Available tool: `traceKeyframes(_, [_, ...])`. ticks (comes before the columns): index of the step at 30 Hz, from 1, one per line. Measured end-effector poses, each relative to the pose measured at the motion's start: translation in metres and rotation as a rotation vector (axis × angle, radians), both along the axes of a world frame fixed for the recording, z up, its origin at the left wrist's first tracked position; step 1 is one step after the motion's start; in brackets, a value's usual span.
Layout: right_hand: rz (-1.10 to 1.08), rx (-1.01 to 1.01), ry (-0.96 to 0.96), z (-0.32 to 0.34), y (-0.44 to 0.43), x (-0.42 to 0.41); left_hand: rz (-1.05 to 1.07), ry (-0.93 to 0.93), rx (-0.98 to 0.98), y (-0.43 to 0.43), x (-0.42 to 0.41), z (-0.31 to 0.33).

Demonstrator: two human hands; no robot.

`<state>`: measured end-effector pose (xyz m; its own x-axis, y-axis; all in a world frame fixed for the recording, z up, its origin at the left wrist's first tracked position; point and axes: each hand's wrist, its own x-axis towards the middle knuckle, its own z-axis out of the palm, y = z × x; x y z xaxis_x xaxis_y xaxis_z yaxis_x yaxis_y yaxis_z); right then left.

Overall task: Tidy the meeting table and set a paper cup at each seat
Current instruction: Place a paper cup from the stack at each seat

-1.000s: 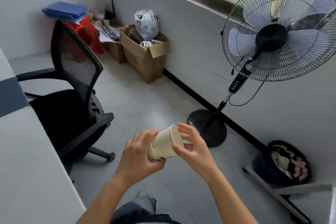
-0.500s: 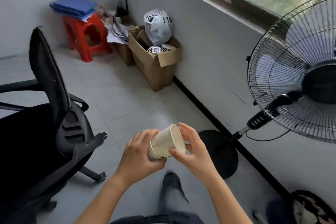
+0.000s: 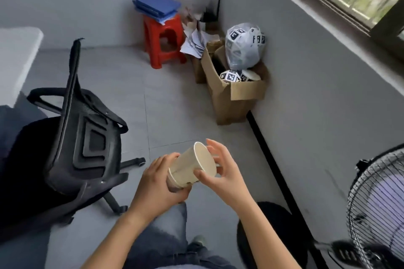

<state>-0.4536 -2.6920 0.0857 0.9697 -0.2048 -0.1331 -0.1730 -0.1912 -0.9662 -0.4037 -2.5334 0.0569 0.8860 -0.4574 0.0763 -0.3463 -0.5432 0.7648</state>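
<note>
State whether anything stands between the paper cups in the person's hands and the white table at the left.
Yes. The black office chair stands left of the paper cups, between them and the white table. The left hand and right hand hold the cups directly.

Cup stack [image 3: 192,168] base inside left hand [image 3: 157,188]

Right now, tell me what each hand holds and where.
Nested paper cups: the left hand grips the base end, the right hand pinches near the open rim.
</note>
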Motion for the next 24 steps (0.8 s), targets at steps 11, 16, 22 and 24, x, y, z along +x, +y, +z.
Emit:
traceKeyframes(11, [0.205,-0.046,-0.044,-0.001,-0.031,0.213,0.19,0.021,-0.07,-0.026,0.182,-0.01])
traceKeyframes(16, [0.311,-0.107,-0.112,0.023,-0.027,0.339,0.297,-0.055,-0.118,-0.021,0.296,0.011])
traceKeyframes(22, [0.457,-0.089,-0.089,0.016,-0.013,0.445,0.437,0.006,-0.158,-0.01,0.375,0.006])
traceKeyframes(24, [0.506,-0.076,-0.074,0.011,-0.009,0.479,0.487,0.028,-0.161,-0.007,0.4,0.001])
